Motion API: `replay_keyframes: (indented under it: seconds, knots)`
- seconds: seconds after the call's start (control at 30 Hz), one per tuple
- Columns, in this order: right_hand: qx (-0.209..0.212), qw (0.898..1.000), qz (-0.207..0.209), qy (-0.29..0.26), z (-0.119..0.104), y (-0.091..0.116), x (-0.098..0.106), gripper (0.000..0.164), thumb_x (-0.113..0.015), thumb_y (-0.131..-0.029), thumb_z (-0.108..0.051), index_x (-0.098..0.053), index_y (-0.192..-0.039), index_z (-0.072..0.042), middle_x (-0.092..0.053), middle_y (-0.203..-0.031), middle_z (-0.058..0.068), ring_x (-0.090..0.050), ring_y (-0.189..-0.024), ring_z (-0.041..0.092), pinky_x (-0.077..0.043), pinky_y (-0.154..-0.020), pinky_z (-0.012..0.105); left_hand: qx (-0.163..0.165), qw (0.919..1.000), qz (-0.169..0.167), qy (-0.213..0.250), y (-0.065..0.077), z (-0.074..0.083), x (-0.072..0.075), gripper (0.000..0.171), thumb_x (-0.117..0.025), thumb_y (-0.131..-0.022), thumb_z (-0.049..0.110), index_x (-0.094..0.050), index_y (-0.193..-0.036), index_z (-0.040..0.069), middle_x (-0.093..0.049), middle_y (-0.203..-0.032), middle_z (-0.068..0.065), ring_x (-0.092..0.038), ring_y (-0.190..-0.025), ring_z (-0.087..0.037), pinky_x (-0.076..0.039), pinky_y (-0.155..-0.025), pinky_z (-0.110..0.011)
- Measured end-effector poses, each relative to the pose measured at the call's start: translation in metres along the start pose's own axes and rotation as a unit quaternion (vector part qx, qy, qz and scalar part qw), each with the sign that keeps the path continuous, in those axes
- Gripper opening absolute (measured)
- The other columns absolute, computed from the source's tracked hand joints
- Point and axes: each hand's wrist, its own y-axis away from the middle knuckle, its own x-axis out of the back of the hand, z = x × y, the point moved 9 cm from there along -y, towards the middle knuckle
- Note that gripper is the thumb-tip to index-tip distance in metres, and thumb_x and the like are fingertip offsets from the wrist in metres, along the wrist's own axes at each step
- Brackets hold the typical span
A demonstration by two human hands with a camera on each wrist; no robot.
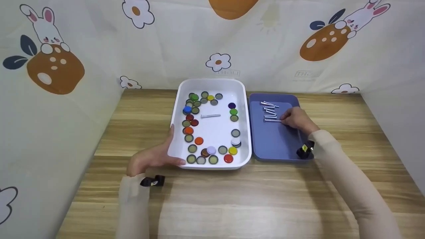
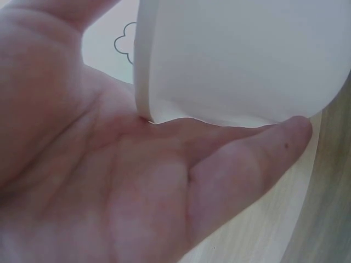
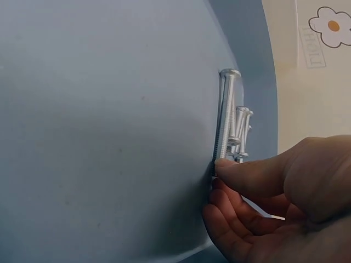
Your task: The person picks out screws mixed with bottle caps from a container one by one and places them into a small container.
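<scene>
My right hand (image 1: 296, 119) pinches the end of a silver bolt (image 1: 273, 120) between thumb and fingertips, low over the blue tray (image 1: 275, 149). In the right wrist view the bolt (image 3: 226, 109) lies along the tray floor with its head away from the hand. Several more bolts (image 1: 269, 108) are lined up just behind it. My left hand (image 1: 154, 156) rests against the near left corner of the white tray (image 1: 246, 159), thumb and fingers spread along its outside. Its palm and a straight finger meet the tray's white wall (image 2: 236, 60) in the left wrist view.
Inside the white tray, several coloured bottle caps (image 1: 188, 130) are scattered round the sides, with a single bolt (image 1: 210, 116) near the middle. Both trays stand side by side on a wooden table (image 1: 232, 199). A patterned cloth (image 1: 172, 43) hangs behind.
</scene>
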Motion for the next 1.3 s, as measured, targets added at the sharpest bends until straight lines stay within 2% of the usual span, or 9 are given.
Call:
replay_keyframes:
  seconds: [0.2,0.33,0.43,0.57,0.73,0.9,1.03,1.2,1.3]
  knots:
    - [-0.006,1.000,0.007,0.006,-0.006,0.006,0.002,0.024,-0.070,-0.083,-0.004,-0.073,-0.103,0.009,-0.073,-0.104,0.027,-0.065,-0.086,0.025,-0.045,-0.068,0.019,0.017,0.9998,0.001,-0.004,0.000,-0.003,0.001,0.136,-0.083,-0.079,0.040,0.028,-0.155,0.017,0.010,-0.168,-0.012,-0.018,-0.150,-0.032,-0.008,-0.127,-0.052]
    - [-0.001,1.000,0.024,0.006,-0.014,0.010,0.005,0.023,-0.070,-0.083,-0.002,-0.072,-0.101,0.010,-0.072,-0.102,0.028,-0.066,-0.083,0.027,-0.044,-0.064,0.018,0.022,0.9997,0.000,-0.004,0.001,-0.003,0.001,0.136,-0.083,-0.079,0.042,0.028,-0.155,0.019,0.011,-0.169,-0.011,-0.017,-0.151,-0.031,-0.008,-0.128,-0.052]
    - [0.012,0.999,0.040,0.017,-0.021,0.012,0.007,0.023,-0.067,-0.081,-0.001,-0.072,-0.100,0.011,-0.072,-0.100,0.029,-0.064,-0.082,0.029,-0.044,-0.063,0.020,0.014,0.9999,0.000,-0.002,0.001,-0.001,0.000,0.136,-0.083,-0.079,0.042,0.027,-0.155,0.020,0.013,-0.169,-0.010,-0.015,-0.152,-0.031,-0.006,-0.128,-0.051]
    - [0.024,0.998,0.052,0.020,-0.032,0.015,0.006,0.024,-0.061,-0.082,0.002,-0.072,-0.101,0.012,-0.071,-0.100,0.029,-0.063,-0.085,0.032,-0.050,-0.071,0.030,0.014,0.9999,0.001,-0.002,0.001,-0.002,0.000,0.136,-0.083,-0.079,0.043,0.028,-0.155,0.020,0.015,-0.168,-0.009,-0.013,-0.153,-0.030,-0.004,-0.128,-0.051]
    - [0.024,0.997,0.067,0.011,-0.047,0.021,0.005,0.021,-0.060,-0.084,0.003,-0.073,-0.100,0.008,-0.071,-0.096,0.024,-0.061,-0.086,0.030,-0.050,-0.078,0.040,0.024,0.9997,-0.001,-0.009,0.001,-0.004,0.000,0.136,-0.081,-0.080,0.045,0.029,-0.154,0.020,0.017,-0.168,-0.010,-0.011,-0.153,-0.031,-0.005,-0.128,-0.051]
    - [0.027,0.997,0.069,-0.004,-0.061,0.024,0.001,0.018,-0.062,-0.087,0.002,-0.074,-0.100,0.005,-0.073,-0.098,0.023,-0.063,-0.086,0.027,-0.051,-0.077,0.038,0.036,0.9992,0.001,-0.015,0.001,-0.007,0.001,0.137,-0.080,-0.080,0.048,0.031,-0.154,0.019,0.020,-0.168,-0.010,-0.008,-0.154,-0.032,-0.004,-0.128,-0.052]
    - [0.042,0.997,0.070,-0.010,-0.069,0.024,-0.002,0.017,-0.062,-0.087,0.003,-0.074,-0.099,0.007,-0.073,-0.098,0.024,-0.065,-0.087,0.028,-0.052,-0.077,0.036,0.022,0.9997,0.003,-0.012,0.000,-0.004,0.001,0.136,-0.082,-0.080,0.042,0.029,-0.154,0.018,0.017,-0.168,-0.010,-0.011,-0.153,-0.032,-0.006,-0.128,-0.052]
    - [0.062,0.995,0.077,-0.011,-0.079,0.026,-0.003,0.017,-0.061,-0.087,0.004,-0.073,-0.098,0.007,-0.073,-0.097,0.025,-0.065,-0.085,0.028,-0.052,-0.074,0.035,0.007,0.9999,0.007,-0.005,-0.001,-0.001,0.001,0.136,-0.084,-0.079,0.036,0.028,-0.155,0.022,0.017,-0.168,-0.008,-0.013,-0.151,-0.031,-0.006,-0.128,-0.050]
    - [0.069,0.994,0.082,-0.008,-0.085,0.028,-0.004,0.015,-0.062,-0.088,0.002,-0.074,-0.098,0.006,-0.074,-0.097,0.024,-0.066,-0.084,0.028,-0.053,-0.074,0.036,0.019,0.9998,0.010,-0.005,-0.001,-0.003,0.001,0.135,-0.084,-0.079,0.038,0.027,-0.155,0.026,0.016,-0.169,-0.007,-0.012,-0.152,-0.030,-0.005,-0.128,-0.049]
